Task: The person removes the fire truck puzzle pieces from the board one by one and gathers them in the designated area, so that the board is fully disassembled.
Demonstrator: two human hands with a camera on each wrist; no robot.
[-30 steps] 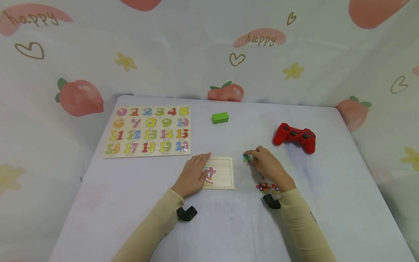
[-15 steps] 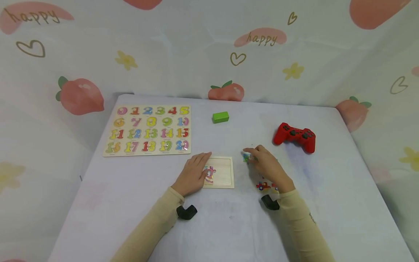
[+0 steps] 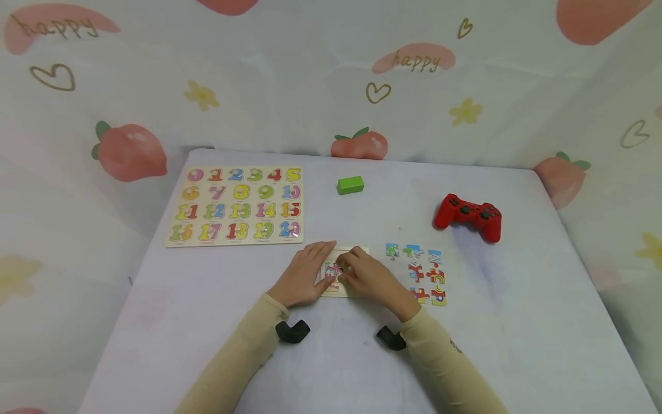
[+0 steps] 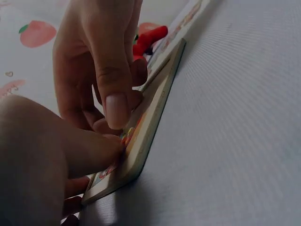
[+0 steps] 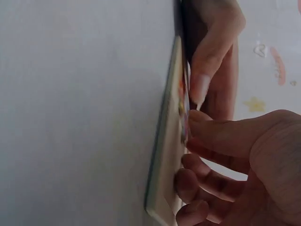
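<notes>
My left hand [image 3: 302,276] rests along the left side of a small wooden puzzle tray [image 3: 357,291], fingers straight, its thumb pressing on the picture pieces [image 3: 331,275]. Reaching in from the right, my right hand [image 3: 372,280] bends its thumb and fingers over the middle of the tray. In the right wrist view its thumb and fingertips pinch at a colourful jigsaw piece [image 5: 184,122], low against the tray; the fingers hide most of it. The left wrist view has both thumbs close together beside the pieces [image 4: 127,136].
Several loose jigsaw pieces [image 3: 436,276] lie right of the tray. A red game controller [image 3: 468,217] sits farther right, a green block [image 3: 350,185] at the back. The number puzzle board [image 3: 235,206] lies back left. A black wrist-worn piece [image 3: 292,332] shows by each sleeve.
My right hand has moved left from the loose pieces onto the tray, uncovering the pieces beneath it. My left hand has stayed on the tray, its thumb now over the picture pieces.
</notes>
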